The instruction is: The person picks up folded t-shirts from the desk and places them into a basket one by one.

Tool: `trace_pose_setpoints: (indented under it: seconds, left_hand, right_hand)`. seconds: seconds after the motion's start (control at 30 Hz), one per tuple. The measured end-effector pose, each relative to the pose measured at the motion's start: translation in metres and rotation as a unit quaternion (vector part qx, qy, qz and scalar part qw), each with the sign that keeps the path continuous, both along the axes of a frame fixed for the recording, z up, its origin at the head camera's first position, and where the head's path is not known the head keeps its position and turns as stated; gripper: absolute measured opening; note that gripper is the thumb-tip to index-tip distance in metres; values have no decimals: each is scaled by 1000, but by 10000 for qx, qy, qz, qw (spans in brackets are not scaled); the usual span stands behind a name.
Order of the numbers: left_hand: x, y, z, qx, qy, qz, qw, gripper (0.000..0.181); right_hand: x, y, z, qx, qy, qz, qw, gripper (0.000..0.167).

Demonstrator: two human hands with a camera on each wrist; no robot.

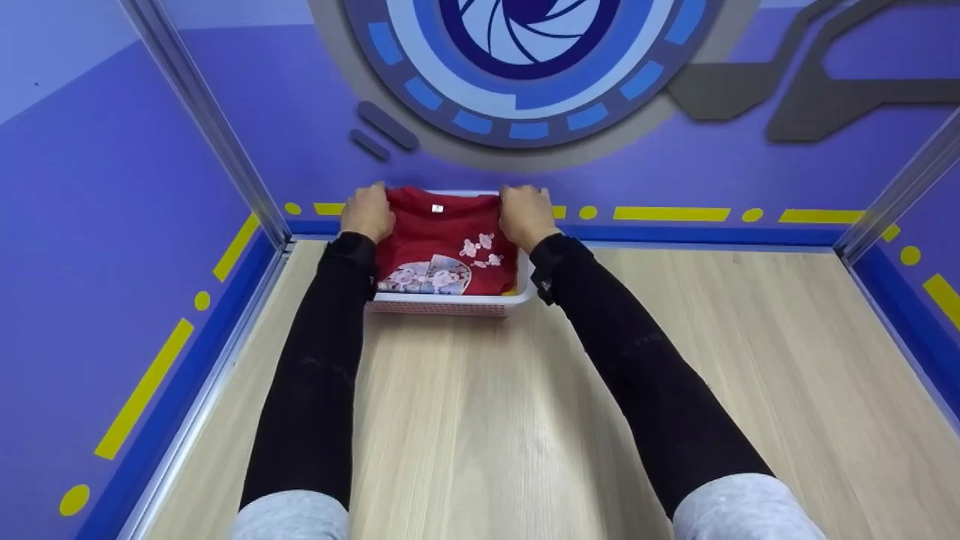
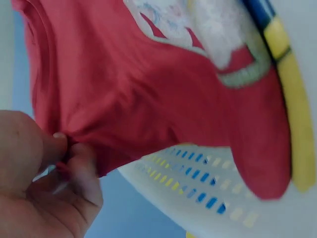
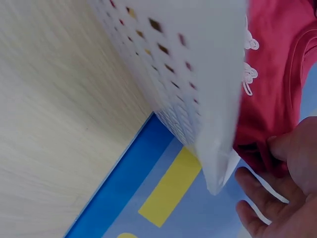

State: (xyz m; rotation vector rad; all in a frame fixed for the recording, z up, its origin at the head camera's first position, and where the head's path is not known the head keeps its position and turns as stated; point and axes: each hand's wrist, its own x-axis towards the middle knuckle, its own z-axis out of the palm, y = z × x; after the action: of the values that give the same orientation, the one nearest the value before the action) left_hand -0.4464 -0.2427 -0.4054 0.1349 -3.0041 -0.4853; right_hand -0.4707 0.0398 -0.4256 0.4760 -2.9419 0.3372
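A red shirt (image 1: 442, 232) with white flower shapes and a patterned patch lies in a white perforated basket (image 1: 450, 299) by the back wall. My left hand (image 1: 368, 213) pinches the shirt near its collar on the left; the left wrist view shows that hand (image 2: 54, 173) with thumb and fingertips bunching the red cloth. On the other side my right hand (image 1: 526, 216) pinches the shirt's right edge. In the right wrist view, the thumb and finger of that hand (image 3: 287, 178) grip a fold of cloth just beyond the basket rim (image 3: 215, 173).
Under the basket is a pale wood-grain tabletop (image 1: 465, 420). Blue-purple printed panels (image 1: 637, 180) rise at the back and sides, with a metal strip (image 1: 210, 127) in the left corner. Something yellow (image 2: 301, 109) lies beside the shirt inside the basket.
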Motion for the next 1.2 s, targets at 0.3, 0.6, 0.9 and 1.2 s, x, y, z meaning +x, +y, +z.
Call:
trace_pose_setpoints:
  seconds: [0.3,0.6,0.9,1.2]
  left_hand:
    - [13,0,1,-102,-317,-409,9986,39]
    - [51,5,0,191,-1315,-1850,9737,28]
    - [59,9,-13,-50,-2672,-1812,9464,34]
    - [51,12,3,79,-2631,-1497,9531,31]
  right_hand:
    - [11,14,4,-269,130,360,9989,39]
    - [54,0,2,-967,-716,1867,9750,16]
    - [69,-5,-13,-291,-1562,2461,9561,17]
    - [58,-9,-5,-424,-1495,2082,9657,24]
